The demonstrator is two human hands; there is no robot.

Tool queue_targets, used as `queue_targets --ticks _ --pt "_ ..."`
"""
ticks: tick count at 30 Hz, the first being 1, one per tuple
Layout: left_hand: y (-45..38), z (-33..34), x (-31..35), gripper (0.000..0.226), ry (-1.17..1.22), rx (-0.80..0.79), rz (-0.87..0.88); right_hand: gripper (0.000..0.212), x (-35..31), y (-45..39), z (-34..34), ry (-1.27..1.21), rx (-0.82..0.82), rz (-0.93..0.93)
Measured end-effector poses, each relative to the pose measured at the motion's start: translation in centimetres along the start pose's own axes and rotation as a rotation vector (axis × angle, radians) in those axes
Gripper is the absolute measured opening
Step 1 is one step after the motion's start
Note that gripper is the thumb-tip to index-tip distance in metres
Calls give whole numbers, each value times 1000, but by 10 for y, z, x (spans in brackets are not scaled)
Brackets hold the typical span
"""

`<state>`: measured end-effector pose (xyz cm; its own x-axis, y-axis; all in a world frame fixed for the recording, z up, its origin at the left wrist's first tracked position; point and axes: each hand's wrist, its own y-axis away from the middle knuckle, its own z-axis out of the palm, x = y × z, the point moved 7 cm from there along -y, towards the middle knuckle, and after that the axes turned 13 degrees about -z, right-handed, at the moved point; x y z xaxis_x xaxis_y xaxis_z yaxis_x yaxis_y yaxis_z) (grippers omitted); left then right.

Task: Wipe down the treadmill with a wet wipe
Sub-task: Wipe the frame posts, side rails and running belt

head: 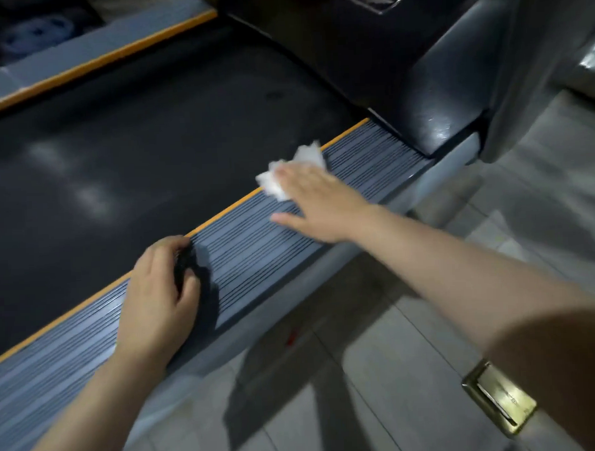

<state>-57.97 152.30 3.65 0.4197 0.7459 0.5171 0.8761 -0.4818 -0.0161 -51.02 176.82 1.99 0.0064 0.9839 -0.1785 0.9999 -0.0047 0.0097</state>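
Treadmill [151, 146] fills the upper left of my view, its black belt [124, 137] running from nine o'clock up toward one o'clock. Along the belt's near edge lies the grey ribbed side rail [263, 240] with an orange strip [221, 212] on the belt side; a second rail [91, 50] with the same orange edge lies on the far side at eleven o'clock. The black motor cover [401, 63] sits at one o'clock, where the near rail ends.

My right hand [317, 204] lies flat on the near rail just right of centre, fingers straight and pointing toward ten o'clock, pressing the white wipe [287, 173] against the ribs. The wipe is crumpled and pokes out from under my fingertips, reaching the orange strip.

My left hand [156, 291] rests on the same rail at seven o'clock from the right one, well apart from it. Its fingers are curled round a small black thing [184, 266]; I cannot tell what it is.

Grey floor tiles [379, 374] spread below the rail toward five o'clock. A brass-coloured floor plate [497, 397] is set in them at four o'clock, beside my right forearm.
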Motion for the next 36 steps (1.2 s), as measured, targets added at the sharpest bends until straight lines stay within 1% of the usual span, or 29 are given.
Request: queue_targets --ticks 2,4,5,6,7,8,10,11,12,13,14,15,16,17,19,20,21,22,23,24,25,26,27,28,29,31,33,34,36 --pt "16 -20 -37 40 -94 -1 -22 91 57 17 -14 28 101 222" --pt "33 -39 -73 48 -163 17 -57 90 110 43 -25 42 91 467" --pt "40 -47 -88 48 -184 40 -93 92 114 48 -27 31 76 530" --pt "46 -55 -101 47 -192 72 -140 98 102 44 -26 22 65 554" --pt "52 -61 -110 45 -183 109 -193 104 73 35 -22 7 65 533" --pt "58 -65 -115 42 -168 149 -235 106 33 22 -12 5 74 454" --pt "72 -67 -120 40 -124 191 -324 103 -72 1 12 9 120 171" --pt "80 -67 -122 41 -110 181 -367 101 -126 -6 25 -3 96 5" --pt "89 -66 -124 44 -128 162 -389 99 -171 -8 36 -28 9 -146" --pt "100 -65 -126 50 -175 133 -396 99 -195 -9 42 -26 -70 -257" --pt "110 -64 -129 58 -238 89 -381 99 -196 -8 40 -20 -98 -313" --pt "117 -64 -130 64 -302 37 -353 99 -178 -7 33 5 -56 -304" --pt "121 -66 -131 65 -349 -14 -336 98 -146 -3 24 38 2 -216" --pt "121 -69 -132 62 -373 -72 -355 97 -102 5 15 54 45 -65" --pt "116 -71 -131 58 -375 -156 -423 92 -15 35 -2 65 38 314" --pt "112 -72 -127 57 -355 -171 -457 90 11 51 -8 38 23 468" --pt "110 -72 -122 54 -321 -173 -489 90 15 59 -12 -2 40 559" --pt "108 -70 -118 53 -284 -166 -513 92 -1 58 -11 -36 42 580" --pt "108 -68 -116 52 -259 -157 -528 94 -32 47 -7 -33 54 500" --pt "110 -66 -113 52 -246 -145 -535 97 -77 33 3 4 61 340" --pt "111 -67 -112 52 -236 -123 -533 100 -132 20 15 38 35 119" --pt "113 -68 -112 51 -221 -96 -528 100 -190 9 27 53 -36 -131" --pt "115 -70 -112 51 -210 -80 -523 95 -239 7 38 65 -149 -355" --pt "116 -71 -112 50 -209 -75 -507 89 -270 7 42 84 -232 -514" --pt "117 -71 -111 51 -220 -87 -489 83 -281 7 39 84 -260 -596" --pt "115 -71 -110 52 -217 -120 -486 77 -256 4 33 56 -221 -581" --pt "112 -74 -112 49 -200 -129 -519 78 -198 8 28 14 -118 -441" --pt "110 -75 -112 48 -198 -123 -528 78 -157 13 21 7 -52 -315" --pt "106 -76 -113 47 -208 -111 -541 80 -65 34 8 28 73 1"
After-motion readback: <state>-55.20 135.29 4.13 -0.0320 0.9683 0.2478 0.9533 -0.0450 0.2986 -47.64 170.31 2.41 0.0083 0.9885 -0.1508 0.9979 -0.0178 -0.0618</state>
